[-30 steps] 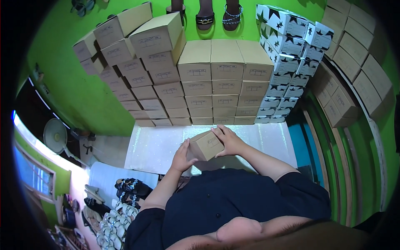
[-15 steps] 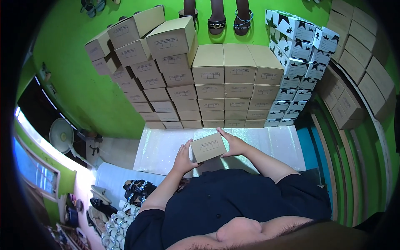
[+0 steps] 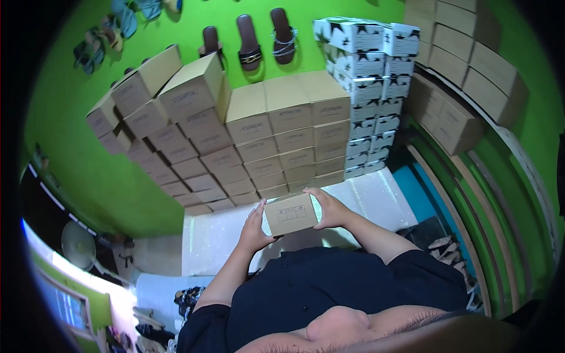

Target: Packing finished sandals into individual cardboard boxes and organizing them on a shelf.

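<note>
Between my two hands is a tan cardboard shoebox [image 3: 291,216], its printed end panel facing up toward me. My left hand [image 3: 255,226] presses on its left side, thumb low and fingers along the far left corner. Gripping the right side is my right hand [image 3: 327,209], with the fingers at the far corner and the thumb at the near one. The box is held over a white sparkly table top [image 3: 203,238], close in front of my dark shirt. Its underside is hidden.
Stacked tan shoeboxes [image 3: 288,112] stand along the table's far side, with white star-patterned boxes [image 3: 362,88] at their right. Sandals [image 3: 248,44] hang on the green wall. More boxes rest on a shelf [image 3: 453,50] at the right. A fan [image 3: 78,245] stands at the left.
My view has shifted and tilted, so the stacks appear further left and more wall sandals show. The shoebox has turned slightly and stays between both hands.
</note>
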`<state>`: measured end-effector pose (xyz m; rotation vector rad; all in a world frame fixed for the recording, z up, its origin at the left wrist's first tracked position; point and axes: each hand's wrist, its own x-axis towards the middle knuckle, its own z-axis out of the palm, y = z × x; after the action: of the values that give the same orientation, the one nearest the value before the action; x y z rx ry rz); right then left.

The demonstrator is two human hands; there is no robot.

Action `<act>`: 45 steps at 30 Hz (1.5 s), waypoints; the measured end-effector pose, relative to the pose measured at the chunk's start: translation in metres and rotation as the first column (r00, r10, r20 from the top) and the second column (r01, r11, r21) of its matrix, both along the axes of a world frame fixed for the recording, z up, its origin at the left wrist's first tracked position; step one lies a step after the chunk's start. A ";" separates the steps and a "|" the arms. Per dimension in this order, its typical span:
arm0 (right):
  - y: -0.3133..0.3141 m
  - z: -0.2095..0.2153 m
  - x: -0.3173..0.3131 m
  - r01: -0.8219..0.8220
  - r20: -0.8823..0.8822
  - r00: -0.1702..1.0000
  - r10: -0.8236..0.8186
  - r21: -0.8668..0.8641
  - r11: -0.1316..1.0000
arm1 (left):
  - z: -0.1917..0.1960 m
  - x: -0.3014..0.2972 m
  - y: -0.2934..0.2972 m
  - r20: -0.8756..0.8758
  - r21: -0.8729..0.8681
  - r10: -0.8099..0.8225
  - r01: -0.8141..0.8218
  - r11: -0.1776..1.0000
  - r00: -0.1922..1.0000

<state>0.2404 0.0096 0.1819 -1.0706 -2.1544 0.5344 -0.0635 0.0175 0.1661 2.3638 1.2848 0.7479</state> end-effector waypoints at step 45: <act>-0.183 0.032 0.498 0.884 -0.076 0.288 -0.955 0.405 0.235 | -0.008 0.334 -0.002 0.040 0.006 -0.290 0.290 0.957 0.956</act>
<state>0.7384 -0.1732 0.2141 -1.9462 -1.2044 -0.5875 0.2710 0.0153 0.1583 2.4504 0.8912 0.6977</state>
